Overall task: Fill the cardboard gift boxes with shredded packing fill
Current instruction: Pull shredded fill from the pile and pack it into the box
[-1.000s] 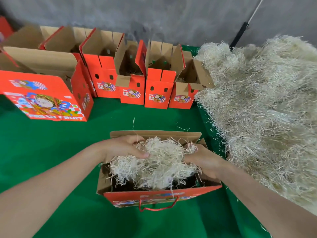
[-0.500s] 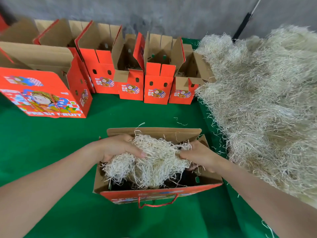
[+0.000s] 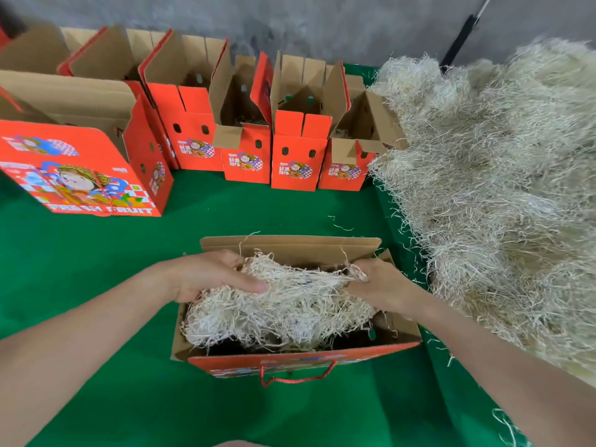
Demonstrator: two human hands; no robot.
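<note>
Head view. The near gift box stands open on the green table cover. Its rear flap is upright, its short side flaps are splayed outward, and its red cord handle hangs from the front wall. A clump of shredded fill sits in the box mouth, rising above the rim and spanning almost from side wall to side wall. A dark gap shows along the front wall and in the right corner.

The left hand lies over the clump's left end with its fingers curled round the strands. The right hand grips the clump's right end just inside the right flap, its fingers bent into the fill.

The loose pile of shredded fill fills the table's right side. Its ragged edge lies just beside the near box's right flap.

A row of open gift boxes lines the far edge against the grey wall, and the rightmost one touches the pile. A larger box stands at far left, printed face forward.

A broad band of bare cover separates the row from the near box. Further bare cover lies left of the box and in front of it.
</note>
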